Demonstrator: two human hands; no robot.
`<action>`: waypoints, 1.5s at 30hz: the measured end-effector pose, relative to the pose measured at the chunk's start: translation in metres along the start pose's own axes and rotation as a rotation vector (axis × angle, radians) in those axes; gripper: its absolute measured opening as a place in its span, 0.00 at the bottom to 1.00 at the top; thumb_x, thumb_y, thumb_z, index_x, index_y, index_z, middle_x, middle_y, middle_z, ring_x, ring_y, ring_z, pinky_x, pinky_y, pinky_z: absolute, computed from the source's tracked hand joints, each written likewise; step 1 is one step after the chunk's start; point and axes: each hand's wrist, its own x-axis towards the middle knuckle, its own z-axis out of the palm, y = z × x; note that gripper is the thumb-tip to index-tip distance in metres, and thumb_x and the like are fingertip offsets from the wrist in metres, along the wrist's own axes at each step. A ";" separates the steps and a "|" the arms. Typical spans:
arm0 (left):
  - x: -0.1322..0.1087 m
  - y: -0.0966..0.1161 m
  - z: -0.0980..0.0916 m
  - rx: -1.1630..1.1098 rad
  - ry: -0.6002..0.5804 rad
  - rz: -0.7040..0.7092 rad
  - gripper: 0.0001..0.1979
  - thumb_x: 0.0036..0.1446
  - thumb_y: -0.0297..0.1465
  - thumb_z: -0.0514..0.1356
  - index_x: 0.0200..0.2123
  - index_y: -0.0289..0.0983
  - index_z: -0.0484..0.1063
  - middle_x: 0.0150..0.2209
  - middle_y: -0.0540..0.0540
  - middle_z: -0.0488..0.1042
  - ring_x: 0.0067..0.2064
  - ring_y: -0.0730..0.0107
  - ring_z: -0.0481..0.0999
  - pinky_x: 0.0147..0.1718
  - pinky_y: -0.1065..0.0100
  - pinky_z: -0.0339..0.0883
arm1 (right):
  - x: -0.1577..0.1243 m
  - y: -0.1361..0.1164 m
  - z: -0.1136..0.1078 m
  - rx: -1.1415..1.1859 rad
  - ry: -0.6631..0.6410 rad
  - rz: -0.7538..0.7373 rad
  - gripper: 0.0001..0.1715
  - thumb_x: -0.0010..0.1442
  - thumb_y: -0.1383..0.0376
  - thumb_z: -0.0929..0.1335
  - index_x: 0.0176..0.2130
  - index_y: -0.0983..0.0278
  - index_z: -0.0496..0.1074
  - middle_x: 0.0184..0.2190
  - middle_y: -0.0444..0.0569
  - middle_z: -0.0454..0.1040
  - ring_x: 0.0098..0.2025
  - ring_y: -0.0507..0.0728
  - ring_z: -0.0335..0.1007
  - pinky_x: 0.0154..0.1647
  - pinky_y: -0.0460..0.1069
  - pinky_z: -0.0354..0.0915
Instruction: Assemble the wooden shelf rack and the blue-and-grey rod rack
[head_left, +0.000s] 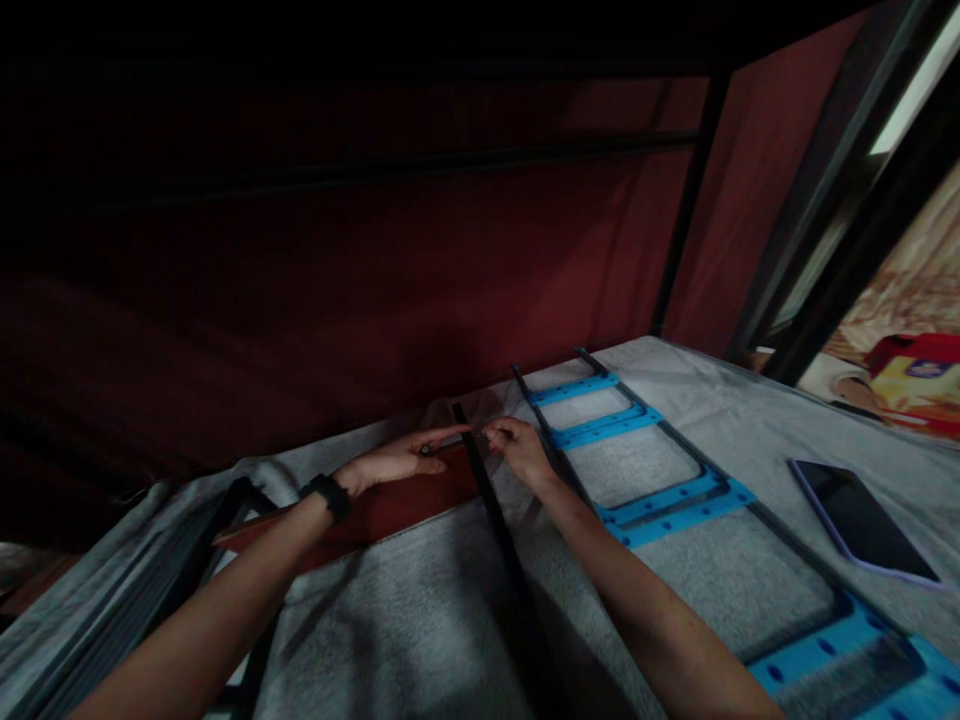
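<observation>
My left hand (397, 460) lies flat on a reddish-brown board (375, 510), fingers stretched toward the far end of a thin black bar (499, 520). A black watch sits on that wrist. My right hand (517, 445) is on the other side of the bar, fingers pinched together close to the left fingertips; something small may be in the pinch, too small to make out. The bar runs from the hands toward me over a grey blanket (420, 600).
A black frame with blue perforated crossbars (652, 470) lies to the right like a ladder. A dark phone (859, 520) rests on the blanket further right. A dark red fabric wall (375, 280) with black poles stands behind. More black bars lie at the left edge (187, 560).
</observation>
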 end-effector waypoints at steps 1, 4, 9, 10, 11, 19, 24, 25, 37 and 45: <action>0.000 0.000 0.000 0.008 0.014 -0.021 0.38 0.55 0.36 0.63 0.68 0.47 0.56 0.66 0.47 0.63 0.65 0.57 0.63 0.62 0.60 0.56 | 0.000 -0.002 0.000 -0.032 -0.010 -0.025 0.09 0.58 0.68 0.66 0.31 0.59 0.76 0.29 0.44 0.77 0.32 0.54 0.72 0.37 0.48 0.68; 0.000 0.002 0.002 0.018 0.042 -0.069 0.39 0.55 0.37 0.64 0.68 0.47 0.55 0.66 0.47 0.63 0.66 0.56 0.61 0.63 0.60 0.54 | 0.001 -0.009 0.002 -0.122 -0.031 -0.092 0.10 0.59 0.69 0.66 0.32 0.60 0.77 0.32 0.45 0.79 0.36 0.54 0.73 0.39 0.48 0.67; -0.002 0.011 0.003 0.047 0.039 -0.051 0.39 0.55 0.37 0.64 0.68 0.50 0.55 0.66 0.49 0.63 0.64 0.57 0.62 0.62 0.61 0.54 | 0.005 -0.014 -0.001 -0.121 -0.109 -0.096 0.10 0.60 0.68 0.66 0.33 0.61 0.78 0.31 0.45 0.79 0.35 0.54 0.73 0.39 0.47 0.67; -0.003 0.012 0.004 0.061 0.041 -0.048 0.38 0.55 0.38 0.63 0.68 0.49 0.55 0.64 0.48 0.66 0.61 0.57 0.65 0.60 0.61 0.56 | 0.006 -0.014 -0.002 -0.111 -0.127 -0.087 0.09 0.60 0.68 0.66 0.33 0.61 0.78 0.31 0.45 0.79 0.35 0.54 0.73 0.38 0.47 0.67; -0.003 0.013 0.004 0.075 0.045 -0.045 0.38 0.56 0.38 0.63 0.68 0.48 0.56 0.61 0.47 0.68 0.57 0.57 0.67 0.57 0.61 0.58 | 0.008 -0.014 -0.003 -0.106 -0.144 -0.080 0.09 0.59 0.68 0.67 0.33 0.62 0.78 0.30 0.44 0.79 0.34 0.54 0.73 0.37 0.47 0.66; -0.006 0.011 0.009 0.155 0.210 -0.036 0.36 0.55 0.36 0.62 0.67 0.45 0.58 0.35 0.50 0.66 0.33 0.70 0.63 0.33 0.69 0.57 | 0.016 -0.016 -0.003 -0.157 -0.203 -0.167 0.07 0.56 0.65 0.68 0.30 0.60 0.77 0.30 0.45 0.78 0.35 0.55 0.73 0.38 0.48 0.66; -0.007 0.002 0.010 0.154 0.280 0.039 0.35 0.52 0.34 0.63 0.64 0.40 0.60 0.35 0.51 0.66 0.34 0.70 0.64 0.32 0.70 0.57 | 0.015 -0.007 0.000 -0.026 -0.160 -0.082 0.12 0.53 0.55 0.70 0.31 0.61 0.74 0.28 0.45 0.76 0.32 0.55 0.72 0.34 0.49 0.67; -0.006 0.000 0.010 0.160 0.281 0.051 0.33 0.52 0.34 0.63 0.62 0.39 0.62 0.36 0.50 0.67 0.35 0.70 0.66 0.33 0.70 0.58 | 0.014 -0.005 0.001 -0.015 -0.145 -0.060 0.14 0.52 0.54 0.70 0.30 0.62 0.74 0.27 0.45 0.76 0.31 0.55 0.72 0.33 0.49 0.67; 0.000 -0.021 0.002 0.018 0.117 0.158 0.23 0.53 0.27 0.61 0.54 0.40 0.74 0.54 0.49 0.77 0.55 0.63 0.73 0.55 0.67 0.62 | 0.018 -0.007 0.007 -0.053 -0.165 -0.028 0.24 0.48 0.44 0.72 0.29 0.63 0.75 0.25 0.46 0.76 0.29 0.56 0.71 0.31 0.49 0.67; -0.002 -0.018 0.002 0.011 0.147 0.144 0.24 0.53 0.28 0.62 0.55 0.41 0.74 0.55 0.49 0.76 0.55 0.62 0.72 0.55 0.65 0.61 | 0.012 -0.004 0.005 -0.001 -0.154 -0.024 0.21 0.51 0.47 0.72 0.33 0.62 0.77 0.31 0.48 0.78 0.34 0.58 0.73 0.36 0.51 0.70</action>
